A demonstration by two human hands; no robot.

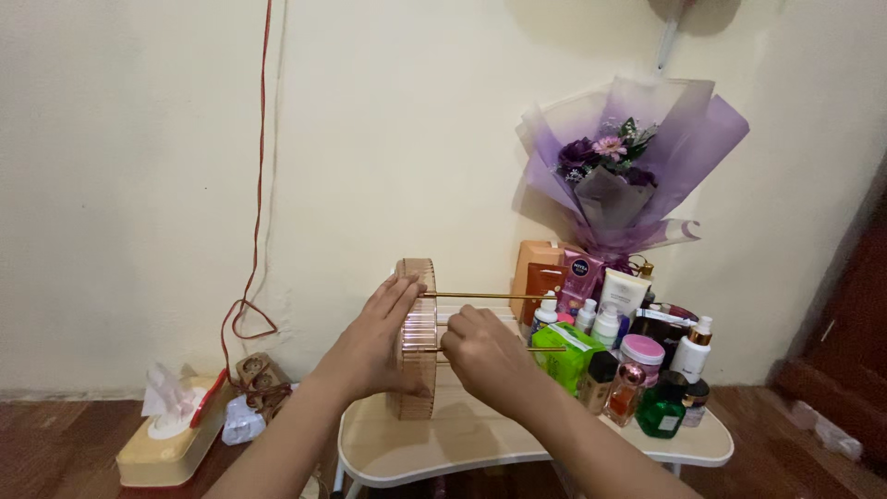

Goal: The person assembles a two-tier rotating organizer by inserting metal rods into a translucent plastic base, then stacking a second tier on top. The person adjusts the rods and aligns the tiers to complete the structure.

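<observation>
Soft, warm, even indoor light; sharp centre, faint shadows on wall (416,111).

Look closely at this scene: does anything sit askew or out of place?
Yes. The round amber tray stands on its edge on the table, gold rods pointing sideways, held between the left hand and right hand. Nothing looks spilled.
</observation>
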